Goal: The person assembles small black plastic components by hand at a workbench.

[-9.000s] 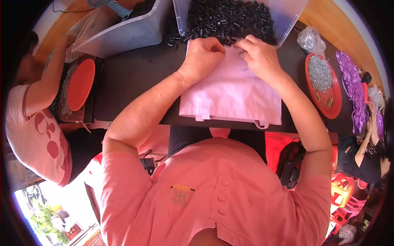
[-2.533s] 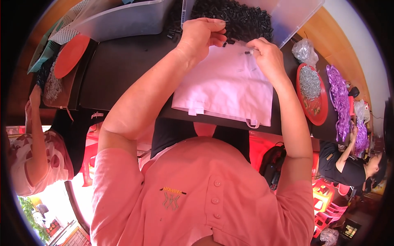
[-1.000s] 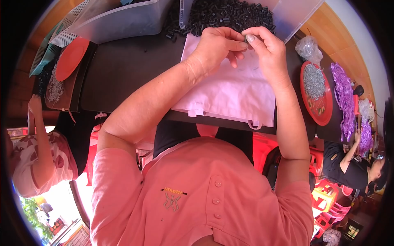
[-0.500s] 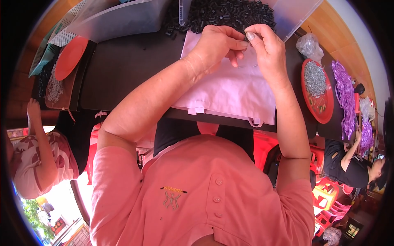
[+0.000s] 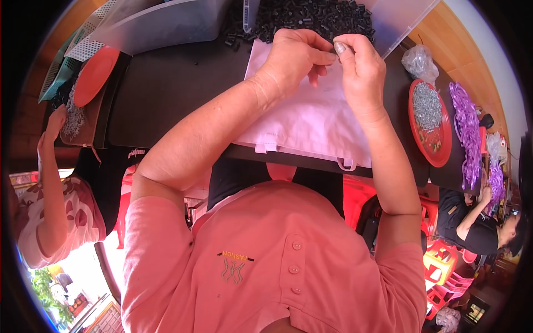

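Note:
My left hand (image 5: 291,58) and my right hand (image 5: 362,69) meet fingertip to fingertip above a pink cloth (image 5: 305,125) spread on the dark table. Both are closed in a pinch. Whatever they hold is too small and too covered by the fingers to make out. Just beyond them lies a heap of small black cylindrical pieces (image 5: 311,16), some loose at its left edge. To the right of my right hand, a red plate (image 5: 436,154) carries a pile of small silvery metal pieces (image 5: 426,106), perhaps screws or pins.
A translucent plastic bin (image 5: 166,34) stands at the back left. Left of it are a red plate (image 5: 95,76) and a teal basket (image 5: 55,86), near a person's hand (image 5: 57,118). On the right lie a crumpled clear bag (image 5: 420,62) and purple strips (image 5: 466,133). Another person (image 5: 472,225) sits beyond.
My hands stay nearly in place, fingertips still together, with slight finger shifts. At the left, the other person's hand has moved up the table toward the silvery pile.

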Demonstrator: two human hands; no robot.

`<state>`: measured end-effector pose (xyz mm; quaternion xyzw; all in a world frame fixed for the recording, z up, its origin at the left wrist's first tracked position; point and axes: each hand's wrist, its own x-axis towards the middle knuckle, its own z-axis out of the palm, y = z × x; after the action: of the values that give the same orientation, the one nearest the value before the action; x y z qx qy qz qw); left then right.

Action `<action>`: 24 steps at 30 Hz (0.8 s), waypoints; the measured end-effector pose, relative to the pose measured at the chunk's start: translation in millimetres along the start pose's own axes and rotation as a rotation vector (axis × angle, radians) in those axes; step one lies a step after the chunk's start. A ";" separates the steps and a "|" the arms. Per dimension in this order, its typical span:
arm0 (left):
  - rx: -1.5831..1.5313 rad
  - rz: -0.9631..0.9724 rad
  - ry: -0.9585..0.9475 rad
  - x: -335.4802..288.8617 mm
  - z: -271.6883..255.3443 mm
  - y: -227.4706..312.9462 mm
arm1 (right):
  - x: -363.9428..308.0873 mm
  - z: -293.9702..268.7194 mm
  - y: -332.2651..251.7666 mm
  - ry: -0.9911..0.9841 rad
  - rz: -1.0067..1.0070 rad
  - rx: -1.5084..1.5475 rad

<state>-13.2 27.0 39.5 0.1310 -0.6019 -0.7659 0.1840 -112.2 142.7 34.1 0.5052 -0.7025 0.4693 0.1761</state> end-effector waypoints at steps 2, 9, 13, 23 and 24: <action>0.032 0.014 0.006 2.2 -1.9 2.0 | -0.3 -0.3 -0.9 0.000 -0.037 -0.006; -0.099 -0.040 0.001 6.5 -7.3 -0.9 | -5.5 4.6 2.9 -0.021 0.105 0.166; -0.186 -0.085 -0.034 10.8 -16.8 -1.7 | -2.6 -2.4 -3.6 -0.117 0.102 0.214; -0.148 -0.107 -0.064 6.5 -4.6 -3.0 | -3.0 10.2 12.3 0.117 -0.238 -0.170; -0.140 -0.130 -0.064 5.6 -4.1 -2.0 | -3.1 8.9 11.4 0.117 -0.239 -0.171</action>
<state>-16.8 21.4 36.7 0.1322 -0.5427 -0.8203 0.1231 -118.8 137.5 22.0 0.5402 -0.6632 0.4123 0.3137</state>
